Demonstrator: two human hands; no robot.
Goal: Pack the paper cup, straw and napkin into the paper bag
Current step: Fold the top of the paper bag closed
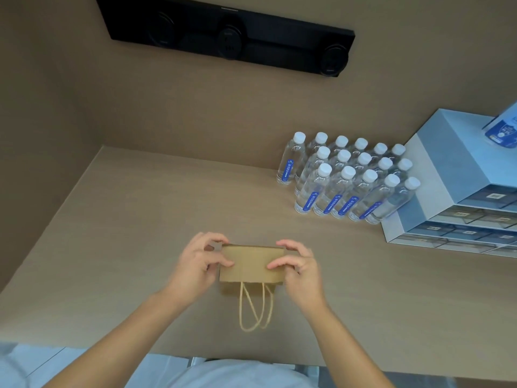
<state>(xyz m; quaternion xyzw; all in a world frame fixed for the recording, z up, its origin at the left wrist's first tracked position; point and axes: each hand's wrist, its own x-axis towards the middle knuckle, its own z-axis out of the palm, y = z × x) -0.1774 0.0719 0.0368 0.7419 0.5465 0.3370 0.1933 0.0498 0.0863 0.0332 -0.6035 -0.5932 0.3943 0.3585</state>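
Observation:
A small brown paper bag (pixel 250 264) is held flat and folded just above the tan table, its twisted paper handles (pixel 255 308) hanging toward me. My left hand (pixel 200 261) pinches the bag's left end, thumb on the near face and fingers behind. My right hand (pixel 298 266) grips the right end the same way. No paper cup, straw or napkin shows anywhere in view.
Several clear water bottles (pixel 345 177) with white caps stand in rows at the back right. A light blue drawer unit (pixel 458 191) sits at the far right. A black socket strip (pixel 232 35) is mounted on the wall. The table's bare surface (pixel 134 219) stretches to the left.

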